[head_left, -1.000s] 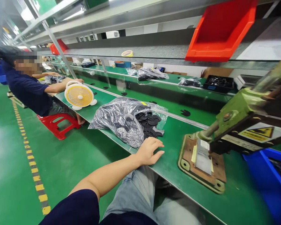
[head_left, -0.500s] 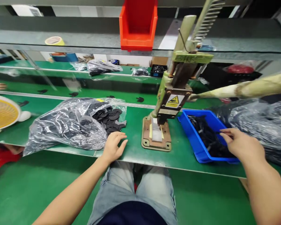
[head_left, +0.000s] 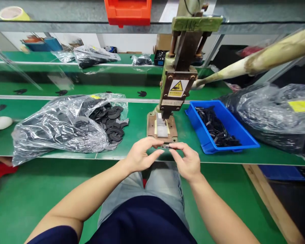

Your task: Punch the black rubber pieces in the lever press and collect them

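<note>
Both my hands meet just in front of the base of a hand press [head_left: 180,88], over the front edge of the table. My right hand [head_left: 186,161] pinches a small dark strip-like part [head_left: 165,146] between thumb and fingers. At the part's other end, my left hand [head_left: 143,155] has its thumb and fingertips around it. The part's exact kind is too small to tell. Right of the press, a blue bin [head_left: 232,148] holds many thin black pieces [head_left: 215,125]. To the left lies an open clear plastic bag [head_left: 58,127] with flat black curved pieces [head_left: 114,127] spilling out.
The press's long lever [head_left: 244,66] reaches out to the right above the bin. A second filled plastic bag [head_left: 271,115] lies at the right. Behind the table runs a green strip with several black pieces [head_left: 142,93]. Overhead, an orange bin [head_left: 128,12] sits on a shelf.
My right hand has come from the blue bin to the front of the press, bringing a small dark part. My left hand has moved right from beside the bag to meet it.
</note>
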Tool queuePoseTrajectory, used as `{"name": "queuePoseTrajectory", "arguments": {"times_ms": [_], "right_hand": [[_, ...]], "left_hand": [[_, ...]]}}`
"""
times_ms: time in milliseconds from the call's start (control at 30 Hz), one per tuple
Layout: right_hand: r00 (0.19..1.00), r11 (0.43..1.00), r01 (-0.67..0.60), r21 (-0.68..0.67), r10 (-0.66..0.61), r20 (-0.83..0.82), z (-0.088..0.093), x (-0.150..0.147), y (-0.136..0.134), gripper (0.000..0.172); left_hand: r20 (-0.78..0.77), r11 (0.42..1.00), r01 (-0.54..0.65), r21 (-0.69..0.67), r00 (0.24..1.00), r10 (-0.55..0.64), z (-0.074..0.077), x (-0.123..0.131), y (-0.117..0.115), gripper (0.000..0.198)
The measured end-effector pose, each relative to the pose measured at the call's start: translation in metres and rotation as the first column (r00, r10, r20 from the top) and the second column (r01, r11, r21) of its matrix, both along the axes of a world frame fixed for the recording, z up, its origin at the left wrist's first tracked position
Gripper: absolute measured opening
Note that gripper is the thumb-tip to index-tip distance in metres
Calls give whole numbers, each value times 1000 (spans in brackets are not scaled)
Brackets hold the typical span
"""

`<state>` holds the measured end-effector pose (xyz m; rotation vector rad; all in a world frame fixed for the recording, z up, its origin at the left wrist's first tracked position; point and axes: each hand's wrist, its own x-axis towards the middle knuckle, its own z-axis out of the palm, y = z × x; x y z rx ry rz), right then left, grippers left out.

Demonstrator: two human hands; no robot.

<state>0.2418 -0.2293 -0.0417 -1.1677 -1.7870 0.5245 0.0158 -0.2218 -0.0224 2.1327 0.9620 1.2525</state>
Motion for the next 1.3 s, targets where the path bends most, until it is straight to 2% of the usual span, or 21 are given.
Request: {"name": "queuePoseTrajectory", "arguments": {"times_ms": [133, 367, 467, 533, 600, 633, 667, 733, 767, 833, 867, 933, 1000, 1067, 1133, 1200, 1300], "right_hand": [[997, 997, -70, 37, 71, -30, -3, -3, -4, 18], [993, 991, -116, 65, 117, -15, -10, -4, -5, 19], [991, 989, -136, 64, 135, 14, -13, -3, -3, 20], [991, 990, -127, 52, 125, 54, -4, 4, 5, 25], [999, 996, -23, 81, 20, 40, 19, 17, 21, 33], [998, 991, 64, 119, -65, 0, 37, 24, 31, 37], [985, 972, 157, 175, -142, -95, 60, 31, 41, 41], [953, 923, 232, 308, -152, -261, 112, 42, 61, 50], [940, 897, 228, 378, -101, -326, 139, 45, 70, 54], [932, 879, 112, 464, 69, -356, 187, 44, 83, 66], [928, 870, 36, 492, 154, -341, 204, 42, 88, 74], [902, 835, -83, 544, 295, -314, 225, 34, 95, 71], [881, 798, -128, 589, 364, -302, 226, 26, 98, 55], [872, 772, -97, 629, 371, -321, 212, 21, 95, 39], [865, 762, -48, 646, 355, -354, 188, 18, 86, 34], [869, 764, -7, 645, 323, -374, 158, 17, 74, 36], [922, 774, 45, 632, 212, -324, 113, 20, 58, 34]], "left_hand": [[16, 999, -10, 30, 1000, 9, -4, -2, -6, 18], [17, 997, -3, 72, 1000, 2, -6, -5, -12, 22], [-39, 993, 16, 115, 999, -12, -8, -7, -7, 19], [-71, 992, -3, 125, 997, 11, -12, -11, 5, 13], [-72, 990, -84, 115, 993, 92, -18, -17, 27, 11], [-70, 985, -133, 110, 987, 141, -21, -19, 40, 12], [-79, 979, -175, 107, 980, 183, -25, -22, 54, 14], [-127, 969, -214, 121, 965, 229, -31, -24, 82, 17], [-161, 967, -218, 136, 958, 238, -34, -23, 95, 18], [-249, 964, -205, 170, 937, 244, -37, -20, 114, 19], [-302, 964, -193, 185, 922, 243, -37, -18, 121, 20], [-408, 965, -165, 206, 881, 238, -36, -12, 129, 21], [-499, 967, -127, 220, 837, 223, -33, -6, 132, 24], [-556, 972, -80, 223, 808, 194, -28, -3, 133, 27], [-580, 976, -44, 211, 799, 161, -25, -2, 135, 30], [-576, 980, -34, 195, 805, 143, -24, -2, 136, 31], [-562, 984, -33, 176, 817, 128, -24, -1, 134, 31]]}}
